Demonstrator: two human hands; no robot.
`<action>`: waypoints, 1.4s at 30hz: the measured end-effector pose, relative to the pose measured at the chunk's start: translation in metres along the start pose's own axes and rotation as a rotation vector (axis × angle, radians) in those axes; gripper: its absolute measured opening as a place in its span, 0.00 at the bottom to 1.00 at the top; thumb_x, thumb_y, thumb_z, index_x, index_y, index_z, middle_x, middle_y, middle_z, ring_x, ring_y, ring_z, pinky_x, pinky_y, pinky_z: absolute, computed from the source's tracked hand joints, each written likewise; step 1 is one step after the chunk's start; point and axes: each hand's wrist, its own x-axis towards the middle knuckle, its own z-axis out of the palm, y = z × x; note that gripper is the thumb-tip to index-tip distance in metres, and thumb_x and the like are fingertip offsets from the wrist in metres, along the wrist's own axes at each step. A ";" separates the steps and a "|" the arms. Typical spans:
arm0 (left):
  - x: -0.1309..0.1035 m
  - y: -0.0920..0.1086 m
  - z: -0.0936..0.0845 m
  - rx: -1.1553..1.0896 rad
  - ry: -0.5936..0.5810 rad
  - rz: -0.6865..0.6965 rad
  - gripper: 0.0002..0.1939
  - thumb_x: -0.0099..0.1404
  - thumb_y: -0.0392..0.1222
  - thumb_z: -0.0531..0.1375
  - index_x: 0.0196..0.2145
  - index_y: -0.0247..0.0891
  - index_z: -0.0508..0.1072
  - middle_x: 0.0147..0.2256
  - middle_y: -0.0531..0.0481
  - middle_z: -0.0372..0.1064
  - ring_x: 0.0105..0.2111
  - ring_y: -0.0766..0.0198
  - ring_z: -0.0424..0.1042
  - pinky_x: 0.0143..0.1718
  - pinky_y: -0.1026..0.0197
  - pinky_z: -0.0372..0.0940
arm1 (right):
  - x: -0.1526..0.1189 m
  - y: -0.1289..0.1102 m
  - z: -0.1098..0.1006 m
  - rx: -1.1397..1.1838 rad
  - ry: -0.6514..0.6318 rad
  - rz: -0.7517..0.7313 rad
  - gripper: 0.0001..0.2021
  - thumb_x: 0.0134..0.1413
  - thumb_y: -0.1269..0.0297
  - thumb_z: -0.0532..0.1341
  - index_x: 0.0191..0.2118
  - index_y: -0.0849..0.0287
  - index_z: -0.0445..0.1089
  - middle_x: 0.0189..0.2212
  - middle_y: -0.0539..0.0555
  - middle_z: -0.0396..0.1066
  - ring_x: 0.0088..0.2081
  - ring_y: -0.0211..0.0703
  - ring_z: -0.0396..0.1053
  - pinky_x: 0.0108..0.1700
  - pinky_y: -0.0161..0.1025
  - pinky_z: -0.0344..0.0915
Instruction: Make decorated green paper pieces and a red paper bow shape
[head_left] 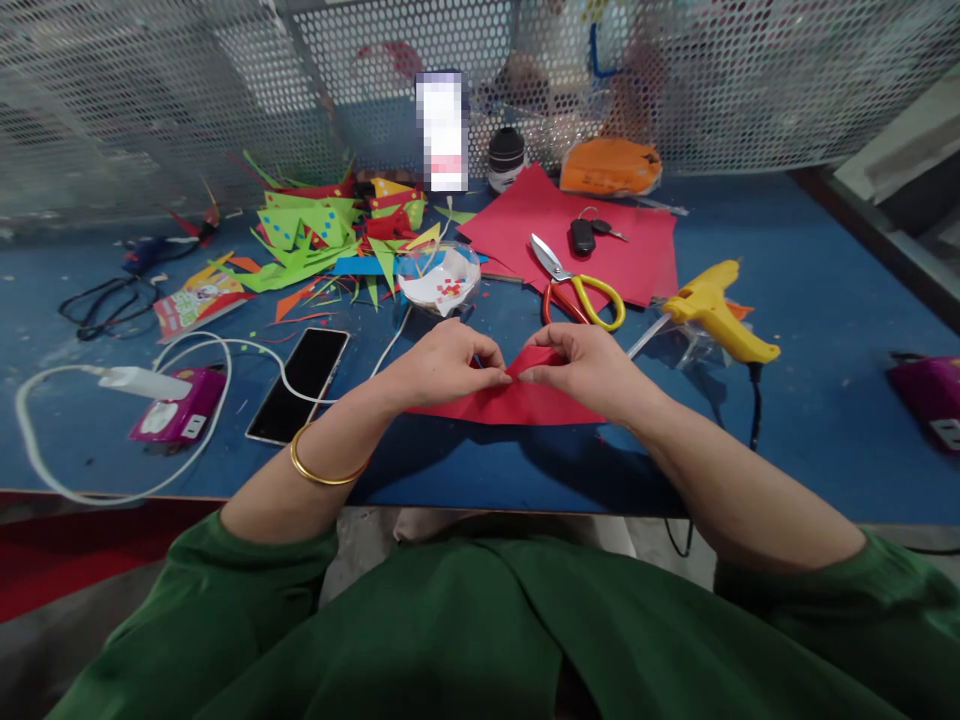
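Observation:
A piece of red paper [525, 405], bent up at its middle, is held just above the near part of the blue table. My left hand [450, 362] pinches it near the centre, thumb and fingers closed. Right beside it, my right hand [577, 365] grips the raised part of the same paper. The fingertips of both hands almost meet. Beyond my right hand lie scissors [574, 285] with one red and one yellow handle. A clear bowl [405, 280] with a white liner and small red bits stands beyond my left hand.
Red sheets [495, 225] with keys [583, 238] on them lie at the back. A yellow glue gun [712, 312] is at the right. Green paper pieces [307, 225], a dark phone [304, 380] and a white cable [30, 440] occupy the left. Perforated metal [360, 80] borders the back.

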 end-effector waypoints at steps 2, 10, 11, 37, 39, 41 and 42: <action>0.000 0.001 -0.001 0.012 -0.004 0.016 0.09 0.61 0.43 0.61 0.27 0.39 0.79 0.26 0.51 0.77 0.28 0.63 0.72 0.46 0.54 0.61 | 0.001 0.000 -0.001 -0.021 0.023 -0.013 0.09 0.44 0.65 0.69 0.35 0.59 0.75 0.27 0.51 0.76 0.30 0.43 0.71 0.32 0.40 0.65; -0.001 0.009 -0.001 0.044 -0.044 0.015 0.10 0.62 0.44 0.60 0.27 0.39 0.78 0.26 0.53 0.76 0.29 0.63 0.72 0.58 0.45 0.53 | 0.002 0.004 -0.002 0.025 0.021 -0.015 0.08 0.44 0.66 0.68 0.32 0.58 0.71 0.23 0.48 0.72 0.25 0.38 0.67 0.29 0.38 0.62; -0.002 0.010 0.000 0.050 -0.050 0.015 0.10 0.62 0.44 0.60 0.27 0.39 0.78 0.27 0.53 0.76 0.29 0.63 0.72 0.58 0.45 0.53 | 0.002 0.004 -0.001 0.022 0.022 -0.018 0.08 0.44 0.66 0.68 0.32 0.58 0.71 0.23 0.48 0.72 0.25 0.38 0.67 0.29 0.37 0.62; -0.001 0.014 -0.003 -0.028 -0.070 -0.032 0.09 0.61 0.45 0.63 0.28 0.43 0.82 0.28 0.52 0.79 0.32 0.60 0.74 0.61 0.44 0.52 | 0.001 0.006 -0.002 -0.053 -0.026 -0.088 0.07 0.45 0.67 0.67 0.34 0.57 0.72 0.28 0.50 0.76 0.30 0.42 0.72 0.33 0.40 0.67; -0.001 0.015 -0.007 -0.029 -0.092 -0.011 0.09 0.60 0.44 0.63 0.26 0.41 0.81 0.26 0.53 0.78 0.30 0.61 0.73 0.55 0.49 0.58 | 0.000 0.003 -0.001 -0.056 -0.003 -0.125 0.09 0.48 0.64 0.67 0.37 0.57 0.72 0.32 0.53 0.78 0.35 0.45 0.75 0.39 0.44 0.70; -0.002 0.015 -0.013 -0.039 -0.103 -0.024 0.10 0.61 0.43 0.62 0.26 0.39 0.81 0.25 0.52 0.77 0.27 0.63 0.70 0.43 0.56 0.63 | -0.001 -0.001 -0.002 -0.039 0.071 -0.191 0.14 0.50 0.61 0.67 0.44 0.57 0.72 0.39 0.56 0.79 0.42 0.48 0.77 0.47 0.47 0.71; -0.004 0.014 -0.015 -0.049 -0.092 -0.051 0.11 0.61 0.44 0.61 0.27 0.39 0.81 0.24 0.52 0.76 0.26 0.63 0.70 0.37 0.59 0.62 | -0.002 -0.002 -0.003 -0.024 0.128 -0.234 0.17 0.51 0.60 0.67 0.47 0.57 0.71 0.42 0.57 0.79 0.45 0.49 0.77 0.50 0.49 0.71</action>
